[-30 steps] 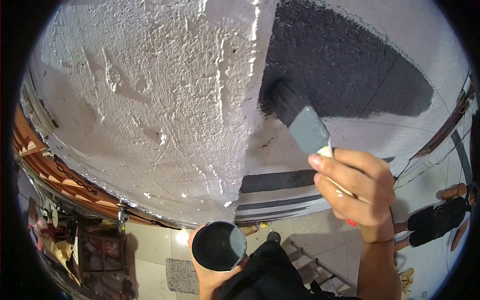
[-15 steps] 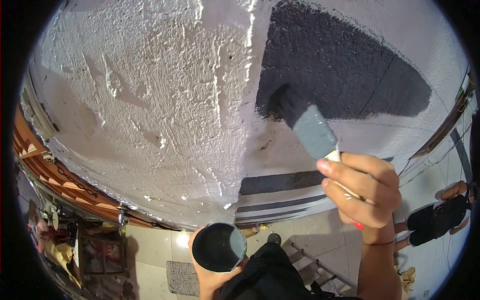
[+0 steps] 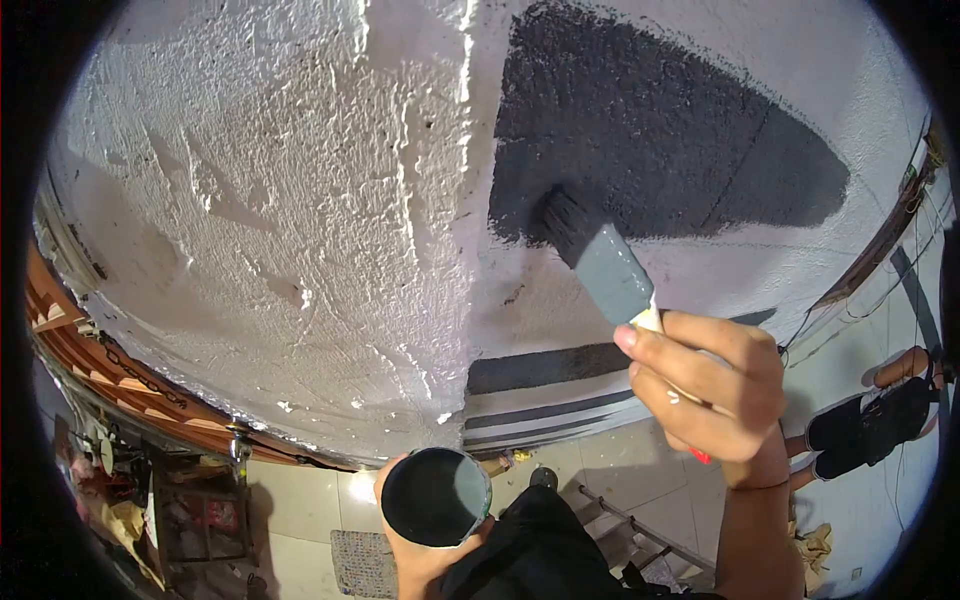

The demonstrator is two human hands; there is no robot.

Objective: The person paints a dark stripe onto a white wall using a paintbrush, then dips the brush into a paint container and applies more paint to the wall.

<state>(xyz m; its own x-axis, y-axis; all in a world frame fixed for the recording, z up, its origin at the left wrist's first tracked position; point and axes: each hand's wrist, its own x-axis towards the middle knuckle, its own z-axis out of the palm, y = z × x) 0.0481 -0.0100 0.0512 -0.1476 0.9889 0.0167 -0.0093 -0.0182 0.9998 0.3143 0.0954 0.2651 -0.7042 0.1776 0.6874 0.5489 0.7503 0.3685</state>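
Observation:
My right hand [image 3: 712, 385] grips a paintbrush [image 3: 612, 272] by its pale handle, the fingers wrapped round it. Grey paint coats the brush's ferrule, and its dark bristles overlap the lower left part of a dark grey painted patch [image 3: 640, 130] on the white wall. Low at the front, my left hand [image 3: 415, 560] is wrapped round a round tub of dark grey paint [image 3: 436, 497], its open top facing up. Most of the left fingers are hidden behind the tub.
Rough white wall [image 3: 270, 220] fills the left and middle, with dark stripes [image 3: 545, 368] below the patch. A metal ladder [image 3: 640, 530] is beneath me. Another person [image 3: 865, 425] is at the right. A cluttered stand [image 3: 200, 505] and a mat [image 3: 362, 562] are lower left.
My right hand and the brush have shifted slightly left and down relative to the patch's lower edge. The view has turned a little; the left hand keeps the tub in place.

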